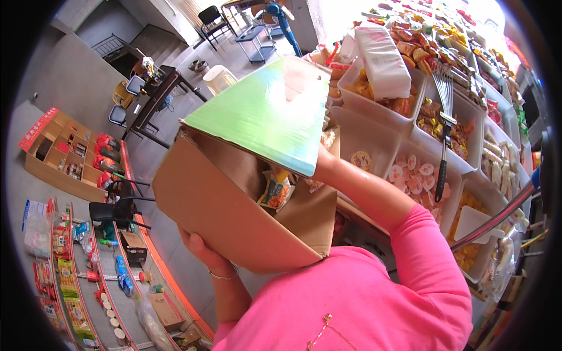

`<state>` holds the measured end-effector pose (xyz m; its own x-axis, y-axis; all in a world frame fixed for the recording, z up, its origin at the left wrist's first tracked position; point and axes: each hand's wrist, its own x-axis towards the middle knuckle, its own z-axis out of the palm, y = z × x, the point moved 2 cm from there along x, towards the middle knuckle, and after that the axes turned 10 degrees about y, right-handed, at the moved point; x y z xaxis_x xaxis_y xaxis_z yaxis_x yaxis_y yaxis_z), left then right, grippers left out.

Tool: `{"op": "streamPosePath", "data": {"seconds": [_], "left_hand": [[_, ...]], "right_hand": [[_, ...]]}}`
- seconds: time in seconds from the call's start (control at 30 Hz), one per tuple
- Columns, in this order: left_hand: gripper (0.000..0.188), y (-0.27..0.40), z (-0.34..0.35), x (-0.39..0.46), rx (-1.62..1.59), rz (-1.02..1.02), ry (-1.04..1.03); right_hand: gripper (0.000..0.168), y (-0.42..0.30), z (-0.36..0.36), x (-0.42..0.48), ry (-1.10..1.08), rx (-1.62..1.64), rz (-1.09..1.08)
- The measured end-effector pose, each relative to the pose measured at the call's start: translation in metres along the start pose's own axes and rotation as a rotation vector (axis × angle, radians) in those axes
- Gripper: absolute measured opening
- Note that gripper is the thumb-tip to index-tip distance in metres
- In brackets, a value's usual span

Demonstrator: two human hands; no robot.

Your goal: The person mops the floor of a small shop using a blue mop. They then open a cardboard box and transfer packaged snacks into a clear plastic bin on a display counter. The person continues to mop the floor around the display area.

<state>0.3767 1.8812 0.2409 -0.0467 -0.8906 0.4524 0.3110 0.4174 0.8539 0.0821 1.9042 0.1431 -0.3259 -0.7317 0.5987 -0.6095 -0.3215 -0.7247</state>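
Note:
A large cardboard box point(228, 206) is tilted against my chest, with a glossy green flap point(259, 114) standing up over its opening. My left hand point(204, 252) supports the box from below on its left side, and a bracelet circles that wrist. At the box's right side my right hand point(324, 163) reaches inside; the flap hides its fingers, so what they touch cannot be seen. Small wrapped snack packets point(276, 193) lie inside the box. Just right of it stands a clear plastic bin point(364, 131) with a round wrapped piece point(361, 160) at its bottom.
Several bins of wrapped snacks fill the display on the right. A black-handled tool with metal tines point(444, 131) lies across them, and a white packaged bundle point(383, 61) rests on one bin. Stocked shelves point(103, 281) stand at lower left, near a black chair point(116, 210).

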Motion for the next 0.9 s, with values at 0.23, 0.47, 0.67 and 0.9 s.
{"op": "streamPosePath", "data": {"seconds": [0.23,0.47,0.67,0.9], "left_hand": [[0.043,-0.016,-0.015,0.007,-0.027,-0.092,0.044],[0.04,-0.011,0.003,0.009,0.101,-0.096,0.06],[0.048,-0.012,0.001,0.01,0.07,-0.166,0.022],[0.046,-0.009,0.006,0.008,0.083,-0.148,0.025]], "right_hand": [[0.037,-0.071,-0.061,-0.045,0.317,-0.054,-0.284],[0.033,-0.064,-0.068,-0.1,0.533,0.039,-0.138],[0.04,-0.056,-0.07,-0.105,0.553,0.104,-0.102],[0.039,-0.055,-0.072,-0.108,0.567,0.107,-0.076]]}}
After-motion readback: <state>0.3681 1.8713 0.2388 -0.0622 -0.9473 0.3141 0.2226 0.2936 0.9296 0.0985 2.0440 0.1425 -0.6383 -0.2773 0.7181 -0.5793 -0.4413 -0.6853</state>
